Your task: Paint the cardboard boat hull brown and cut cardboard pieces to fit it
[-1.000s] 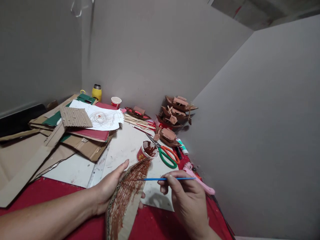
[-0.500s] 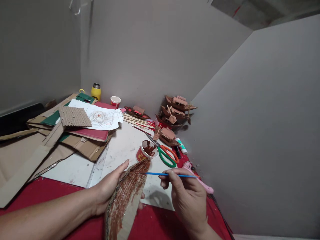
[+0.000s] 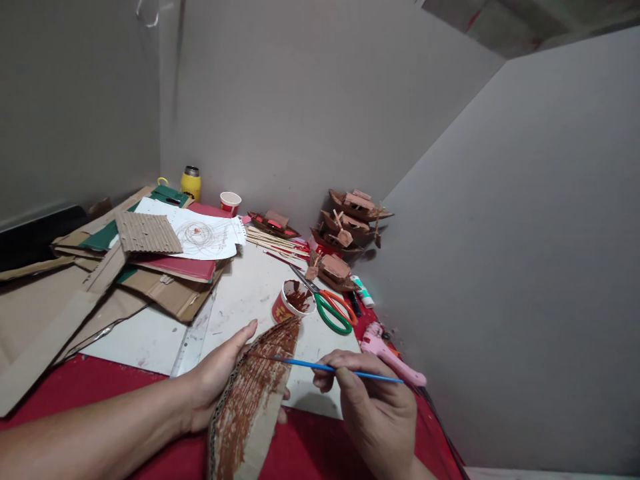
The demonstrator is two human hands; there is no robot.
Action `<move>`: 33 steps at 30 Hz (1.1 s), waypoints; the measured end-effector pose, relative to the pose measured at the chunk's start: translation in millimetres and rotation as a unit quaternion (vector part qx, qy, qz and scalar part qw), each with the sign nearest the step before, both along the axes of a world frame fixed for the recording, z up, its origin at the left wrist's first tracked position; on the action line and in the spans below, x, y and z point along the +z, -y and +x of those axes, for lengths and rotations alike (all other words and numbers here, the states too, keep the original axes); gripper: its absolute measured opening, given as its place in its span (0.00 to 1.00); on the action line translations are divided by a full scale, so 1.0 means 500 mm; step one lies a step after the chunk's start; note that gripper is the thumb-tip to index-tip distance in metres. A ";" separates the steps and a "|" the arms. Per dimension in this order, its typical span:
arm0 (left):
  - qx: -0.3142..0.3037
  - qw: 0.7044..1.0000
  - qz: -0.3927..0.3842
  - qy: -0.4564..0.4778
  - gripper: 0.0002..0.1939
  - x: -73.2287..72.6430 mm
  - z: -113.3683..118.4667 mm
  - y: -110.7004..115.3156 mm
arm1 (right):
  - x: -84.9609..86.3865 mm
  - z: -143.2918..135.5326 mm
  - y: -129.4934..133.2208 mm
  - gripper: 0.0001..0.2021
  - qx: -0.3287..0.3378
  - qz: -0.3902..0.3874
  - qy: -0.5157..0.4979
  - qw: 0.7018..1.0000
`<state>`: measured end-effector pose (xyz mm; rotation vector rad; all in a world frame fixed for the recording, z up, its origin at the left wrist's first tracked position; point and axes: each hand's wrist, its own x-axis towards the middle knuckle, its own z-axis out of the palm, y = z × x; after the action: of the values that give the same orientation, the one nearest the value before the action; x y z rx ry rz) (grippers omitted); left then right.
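Observation:
My left hand [image 3: 213,380] grips a long, pointed cardboard piece [image 3: 257,393] from its left side, with fingertips showing past its right edge. Streaky brown paint covers much of its face, while a strip along the right is bare. Between thumb and fingers, my right hand [image 3: 373,400] pinches a thin blue paintbrush [image 3: 320,366]. The bristle end touches the painted face near the upper left edge. Just beyond the cardboard tip stands a paper cup [image 3: 283,307] smeared inside with brown paint. Scissors [image 3: 333,313] with green and orange handles lie beside the cup.
Several brown model boats [image 3: 337,267] sit at the back right near the wall. A pink glue gun [image 3: 395,360] lies right of my right hand. Cardboard sheets [image 3: 175,293] and a drawing [image 3: 210,239] are stacked left. Thin sticks [image 3: 277,245], a yellow bottle [image 3: 191,185] and another cup [image 3: 230,202] stand behind.
The brush has moved slightly down and left over the cardboard, and its handle end has tilted lower. My right hand has dropped a little, showing more of the glue gun.

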<state>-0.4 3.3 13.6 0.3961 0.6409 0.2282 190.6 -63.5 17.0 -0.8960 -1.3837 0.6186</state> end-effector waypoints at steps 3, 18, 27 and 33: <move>-0.001 1.000 -0.005 -0.004 0.44 0.001 0.000 0.001 | -0.007 0.003 -0.002 0.08 -0.014 0.005 0.021 1.000; 0.007 1.000 -0.006 0.006 0.43 -0.002 -0.001 0.001 | -0.005 0.007 0.001 0.07 -0.006 -0.007 0.025 1.000; 0.004 1.000 -0.009 0.004 0.43 0.002 0.000 0.000 | -0.009 0.015 -0.002 0.07 -0.001 -0.026 0.016 1.000; -0.007 1.000 0.001 0.007 0.44 0.010 0.000 0.000 | -0.013 0.010 -0.004 0.07 -0.003 -0.009 0.058 0.998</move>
<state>-0.5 3.4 18.8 0.3998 0.6251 0.2187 195.4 -61.5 10.3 -0.9625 -1.4812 0.5832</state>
